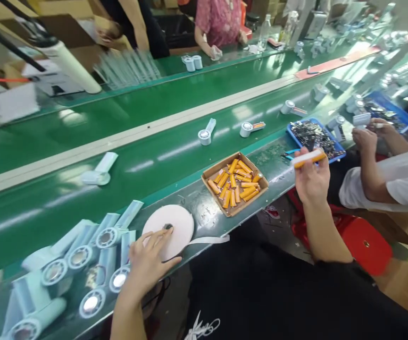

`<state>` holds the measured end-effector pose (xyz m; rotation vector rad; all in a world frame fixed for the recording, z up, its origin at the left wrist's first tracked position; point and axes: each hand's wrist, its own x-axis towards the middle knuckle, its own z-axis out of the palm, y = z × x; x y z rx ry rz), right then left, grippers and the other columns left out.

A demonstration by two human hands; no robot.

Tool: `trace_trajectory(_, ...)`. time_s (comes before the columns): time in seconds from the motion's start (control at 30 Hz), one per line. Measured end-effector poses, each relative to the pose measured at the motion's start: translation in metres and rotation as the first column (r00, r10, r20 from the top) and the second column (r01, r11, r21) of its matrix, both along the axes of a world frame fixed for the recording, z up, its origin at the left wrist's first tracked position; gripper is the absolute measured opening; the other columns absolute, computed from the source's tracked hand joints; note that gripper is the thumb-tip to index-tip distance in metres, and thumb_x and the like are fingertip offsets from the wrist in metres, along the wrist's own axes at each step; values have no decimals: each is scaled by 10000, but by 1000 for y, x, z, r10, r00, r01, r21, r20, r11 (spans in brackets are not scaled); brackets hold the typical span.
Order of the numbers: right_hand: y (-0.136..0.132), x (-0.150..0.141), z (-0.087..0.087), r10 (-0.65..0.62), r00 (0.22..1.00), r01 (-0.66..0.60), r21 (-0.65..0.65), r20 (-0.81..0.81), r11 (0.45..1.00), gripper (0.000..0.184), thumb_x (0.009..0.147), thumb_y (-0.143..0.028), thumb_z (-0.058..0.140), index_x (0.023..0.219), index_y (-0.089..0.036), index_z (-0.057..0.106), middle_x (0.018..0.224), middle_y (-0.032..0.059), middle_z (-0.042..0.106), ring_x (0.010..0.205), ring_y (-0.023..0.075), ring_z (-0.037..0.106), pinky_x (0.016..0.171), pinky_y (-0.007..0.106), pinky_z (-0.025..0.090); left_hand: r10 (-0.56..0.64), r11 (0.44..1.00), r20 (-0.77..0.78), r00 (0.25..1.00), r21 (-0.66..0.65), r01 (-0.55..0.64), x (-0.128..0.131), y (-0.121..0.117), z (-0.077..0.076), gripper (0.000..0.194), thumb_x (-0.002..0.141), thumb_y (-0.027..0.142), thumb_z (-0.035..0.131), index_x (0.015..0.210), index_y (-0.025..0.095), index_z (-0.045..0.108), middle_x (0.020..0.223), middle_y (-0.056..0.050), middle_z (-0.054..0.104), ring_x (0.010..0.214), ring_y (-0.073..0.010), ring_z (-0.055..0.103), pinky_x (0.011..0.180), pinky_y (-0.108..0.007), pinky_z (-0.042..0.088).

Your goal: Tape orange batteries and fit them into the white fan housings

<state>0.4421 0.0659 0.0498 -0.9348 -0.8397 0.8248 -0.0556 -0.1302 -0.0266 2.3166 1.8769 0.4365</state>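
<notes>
Orange, with a white strip along its upper side, a cylinder (308,161) is gripped in the right hand's (312,184) fingers, raised on the right. I judge it could slip if that grip slackens, and the strip could crease if rubbed. The tape's loose end (209,240) reaches the bench's (201,208) near edge, so a passing sleeve might snag it. The cylinder is well apart from the left hand (149,262), which rests open, fingers spread, on the white tape roll (180,222). Between the hands, farther off, sits a cardboard tray (213,200) of similar cylinders (232,181). Pale-blue fans (79,257) crowd the left; a blue tray (338,158) lies just beyond the right hand.
</notes>
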Motion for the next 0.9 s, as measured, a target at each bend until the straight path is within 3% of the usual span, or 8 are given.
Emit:
trace_trajectory(0.1, -2, -21, -22, 115, 992, -112, -47, 58, 993, 622, 762, -421, 1012, 1271, -343, 662, 1154, 23, 850, 1122, 247, 839, 952, 403, 718, 93, 994, 123, 988, 38, -99, 7, 56, 6, 457, 997, 533, 658, 1346, 255, 760, 1348, -122, 772, 1310, -373, 621, 1180, -566, 480)
trace_trajectory(0.23, 33, -83, -25, 192, 981, -191, -33, 6, 981, 768, 712, -497, 1028, 1348, -326, 632, 1110, 35, 860, 1028, 263, 859, 959, 444, 728, 97, 995, 124, 987, -31, -94, 99, 218, 39, 487, 1093, 476, 518, 1479, 231, 687, 1449, -130, 729, 1345, -323, 640, 1208, -492, 501)
trace_trajectory(0.33, 62, -121, -16, 273, 961, -275, -39, -48, 961, 807, 694, -510, 1034, 1357, -323, 614, 1103, 33, 867, 990, 260, 866, 964, 439, 729, 135, 977, -51, 990, -159, -142, 163, 340, 59, 555, 1120, 442, 459, 1623, 230, 561, 1603, -200, 608, 1455, -385, 561, 1096, -519, 569)
trace_trajectory(0.43, 65, -123, -10, 308, 951, -309, -39, -13, 950, 716, 702, -518, 1031, 1265, -309, 643, 1060, 34, 877, 971, 278, 871, 930, 456, 738, 86, 962, -185, 979, -241, -130, 190, 409, 62, 571, 1079, 456, 566, 1568, 165, 618, 1509, -282, 644, 1416, -443, 591, 1057, -532, 569)
trace_trajectory(0.53, 47, -92, -12, 270, 960, -268, -34, 77, 963, 611, 735, -475, 1024, 1216, -297, 692, 1003, 36, 883, 920, 285, 874, 831, 439, 749, -78, 952, -200, 977, -306, 13, 183, 428, 47, 418, 944, 351, 756, 1316, 164, 791, 1269, -233, 763, 1253, -394, 692, 1070, -489, 556)
trace_trajectory(0.67, 46, -51, -21, 214, 952, -211, -39, 217, 977, 535, 747, -355, 1014, 1196, -289, 732, 925, 21, 875, 919, 292, 877, 764, 402, 743, -303, 907, -164, 939, -352, 231, 159, 418, 22, 304, 840, 205, 799, 1138, 215, 855, 1336, -161, 771, 1351, -345, 626, 1117, -398, 514)
trace_trajectory(0.8, 108, -69, -35, 271, 885, -263, -75, 379, 962, 483, 722, -350, 975, 1134, -261, 741, 960, 35, 872, 974, 301, 870, 863, 447, 733, -413, 853, -96, 906, -388, 348, 150, 427, 14, 251, 881, 218, 738, 1090, 278, 864, 1353, -45, 797, 1327, -258, 635, 1049, -290, 500)
trace_trajectory(0.9, 163, -104, -43, 384, 718, -318, -217, 580, 923, 432, 750, -363, 910, 1129, -216, 763, 977, 60, 866, 962, 288, 856, 905, 438, 706, -412, 846, -67, 909, -398, 354, 153, 442, 16, 262, 941, 293, 690, 1149, 288, 850, 1248, -18, 832, 1149, -214, 715, 928, -264, 506)
